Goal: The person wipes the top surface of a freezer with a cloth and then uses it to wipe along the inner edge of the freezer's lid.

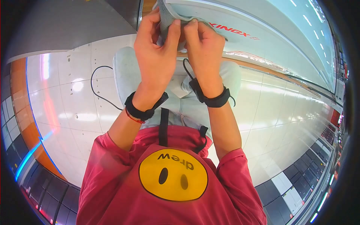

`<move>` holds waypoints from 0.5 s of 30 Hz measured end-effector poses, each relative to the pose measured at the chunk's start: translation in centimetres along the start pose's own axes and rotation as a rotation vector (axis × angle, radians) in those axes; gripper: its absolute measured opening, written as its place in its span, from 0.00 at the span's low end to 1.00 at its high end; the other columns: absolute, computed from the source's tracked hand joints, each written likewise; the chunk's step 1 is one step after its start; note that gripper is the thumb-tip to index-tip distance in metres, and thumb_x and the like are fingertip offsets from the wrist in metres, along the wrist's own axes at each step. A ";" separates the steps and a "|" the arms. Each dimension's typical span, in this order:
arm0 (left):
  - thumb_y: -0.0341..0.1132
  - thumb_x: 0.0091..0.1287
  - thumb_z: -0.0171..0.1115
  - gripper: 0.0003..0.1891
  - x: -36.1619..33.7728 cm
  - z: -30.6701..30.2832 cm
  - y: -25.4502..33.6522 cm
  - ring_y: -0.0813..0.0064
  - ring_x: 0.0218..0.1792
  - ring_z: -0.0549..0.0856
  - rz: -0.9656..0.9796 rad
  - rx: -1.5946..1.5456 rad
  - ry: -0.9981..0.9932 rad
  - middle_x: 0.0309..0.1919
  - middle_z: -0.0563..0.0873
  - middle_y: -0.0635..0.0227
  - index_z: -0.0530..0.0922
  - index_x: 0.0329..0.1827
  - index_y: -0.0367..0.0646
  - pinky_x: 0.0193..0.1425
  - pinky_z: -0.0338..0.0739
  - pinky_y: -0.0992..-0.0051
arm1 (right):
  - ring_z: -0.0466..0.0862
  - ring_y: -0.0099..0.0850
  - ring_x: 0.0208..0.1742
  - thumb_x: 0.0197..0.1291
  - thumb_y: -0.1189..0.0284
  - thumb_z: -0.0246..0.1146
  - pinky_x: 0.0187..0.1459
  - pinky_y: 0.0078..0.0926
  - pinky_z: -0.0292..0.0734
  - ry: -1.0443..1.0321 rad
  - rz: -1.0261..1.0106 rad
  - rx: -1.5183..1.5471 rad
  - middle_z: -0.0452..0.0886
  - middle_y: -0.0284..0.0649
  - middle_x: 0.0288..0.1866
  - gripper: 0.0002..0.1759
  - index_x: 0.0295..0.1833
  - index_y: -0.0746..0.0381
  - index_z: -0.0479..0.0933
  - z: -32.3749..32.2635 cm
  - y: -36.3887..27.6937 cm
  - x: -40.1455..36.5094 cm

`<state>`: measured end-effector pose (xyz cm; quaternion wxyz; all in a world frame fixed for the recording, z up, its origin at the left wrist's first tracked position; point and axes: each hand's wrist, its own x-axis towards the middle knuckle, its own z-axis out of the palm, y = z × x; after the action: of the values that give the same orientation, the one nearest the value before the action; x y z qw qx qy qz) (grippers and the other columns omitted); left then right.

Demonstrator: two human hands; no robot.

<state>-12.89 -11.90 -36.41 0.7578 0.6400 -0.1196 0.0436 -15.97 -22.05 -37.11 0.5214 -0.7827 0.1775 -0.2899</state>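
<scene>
A grey cloth (167, 17) hangs at the top centre, against the edge of a pale glossy panel (240, 18) with red lettering. My left hand (155, 47) pinches the cloth's edge between thumb and fingers. Close beside it, my right hand (204, 43) grips the same edge a little to the right, fingers closed. The two thumbs are nearly touching. Part of the cloth is hidden behind my fingers. Each wrist wears a black strap, and a black cable runs near each arm.
Below my hands are my knees in pale trousers, over a tiled floor (75, 108). A dark grey surface (75, 22) fills the upper left. Stacked dark boxes (296, 180) stand at the lower right, with more at the lower left.
</scene>
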 end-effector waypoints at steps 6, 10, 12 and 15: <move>0.26 0.65 0.73 0.11 0.0 -0.2 -0.3 0.78 0.34 0.81 0.115 0.149 -0.013 0.38 0.86 0.65 0.78 0.44 0.35 0.39 0.77 0.76 | 0.70 0.34 0.19 0.71 0.66 0.66 0.27 0.32 0.69 0.012 -0.080 -0.068 0.76 0.44 0.18 0.19 0.28 0.67 0.78 -1.0 -2.5 0.6; 0.31 0.70 0.73 0.09 0.4 0.4 -0.1 0.87 0.36 0.80 -0.037 0.285 -0.063 0.34 0.87 0.74 0.82 0.42 0.34 0.44 0.76 0.83 | 0.70 0.34 0.19 0.72 0.64 0.66 0.26 0.31 0.68 0.098 -0.140 -0.069 0.75 0.43 0.18 0.21 0.28 0.67 0.78 -1.0 0.2 0.4; 0.32 0.70 0.74 0.10 0.3 0.3 -1.5 0.88 0.34 0.79 -0.075 0.382 -0.118 0.32 0.87 0.74 0.83 0.41 0.33 0.41 0.75 0.83 | 0.70 0.34 0.20 0.72 0.64 0.67 0.27 0.31 0.69 0.070 -0.052 -0.095 0.75 0.44 0.18 0.21 0.28 0.67 0.79 -1.3 1.3 -0.2; 0.33 0.70 0.75 0.10 -0.2 0.5 -1.2 0.90 0.35 0.80 -0.097 0.333 -0.100 0.34 0.89 0.72 0.85 0.44 0.33 0.40 0.75 0.83 | 0.72 0.35 0.20 0.72 0.65 0.67 0.28 0.31 0.71 0.033 0.046 -0.097 0.77 0.44 0.19 0.19 0.30 0.67 0.80 -1.6 1.7 -0.6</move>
<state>-12.90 -12.55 -37.53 0.6355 0.7631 -0.1174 -0.0057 -17.44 -23.50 -38.42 0.4865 -0.7978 0.2180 -0.2816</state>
